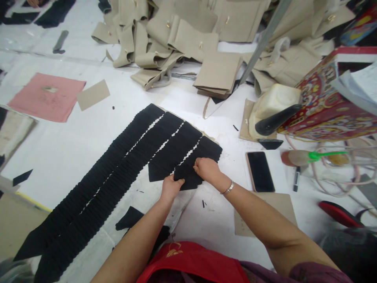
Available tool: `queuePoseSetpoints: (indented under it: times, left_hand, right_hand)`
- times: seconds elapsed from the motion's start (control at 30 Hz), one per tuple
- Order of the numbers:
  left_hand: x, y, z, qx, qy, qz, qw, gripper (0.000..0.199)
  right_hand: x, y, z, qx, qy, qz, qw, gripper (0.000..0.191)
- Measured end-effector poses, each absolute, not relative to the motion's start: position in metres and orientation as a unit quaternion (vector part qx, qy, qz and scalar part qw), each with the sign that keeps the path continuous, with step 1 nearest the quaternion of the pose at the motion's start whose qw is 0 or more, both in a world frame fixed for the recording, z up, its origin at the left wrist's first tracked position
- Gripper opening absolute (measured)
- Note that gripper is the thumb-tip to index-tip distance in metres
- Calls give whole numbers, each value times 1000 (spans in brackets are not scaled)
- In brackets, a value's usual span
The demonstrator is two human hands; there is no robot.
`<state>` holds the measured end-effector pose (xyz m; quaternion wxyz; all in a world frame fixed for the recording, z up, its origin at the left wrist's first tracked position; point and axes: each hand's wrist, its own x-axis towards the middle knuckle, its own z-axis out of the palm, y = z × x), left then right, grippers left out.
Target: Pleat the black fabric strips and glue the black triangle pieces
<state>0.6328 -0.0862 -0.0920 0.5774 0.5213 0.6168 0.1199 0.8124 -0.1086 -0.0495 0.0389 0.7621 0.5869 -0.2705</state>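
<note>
Several long rows of overlapping black flat pieces (118,173) run slantwise across the white table. At the near end of the rightmost row, my left hand (171,186) pinches the lower left edge of a black piece (188,177), thumb on top. My right hand (206,169) has its fingers curled at the upper right edge of that same piece. What lies between the right fingertips is hidden. A silver bracelet (229,187) circles my right wrist.
Beige leather-like parts (176,35) heap at the back, beside a stack of beige panels (218,72). A pink cloth (48,96) lies left. On the right are a phone (260,171), a white container (273,104), a red patterned box (321,98) and a marker (296,179).
</note>
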Motion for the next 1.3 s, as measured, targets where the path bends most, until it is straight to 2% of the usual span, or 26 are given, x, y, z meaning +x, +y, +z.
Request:
queuePoseSetpoints:
  times: [0.27,0.5,0.7,0.9,1.13,1.3]
  left_hand:
    - [631,-87,-89,531,608,125,577,22]
    - [624,-88,-81,612,605,117,495,19]
    - [619,-93,-87,609,609,125,493,24]
    - [619,-93,-86,587,625,140,495,24]
    - [625,-97,-73,655,613,100,432,23]
    - [620,-107,-70,657,596,149,436,24]
  right_hand:
    - [805,-110,-49,768,585,-255,53,25]
    - [801,-112,-51,768,596,-231,36,22]
    - [800,-112,-50,768,600,-222,32,21]
    - [802,-116,-41,766,594,-245,21,21]
    - [785,-135,-44,740,616,-269,19,20]
    - [778,-139,-44,745,609,-272,-8,12]
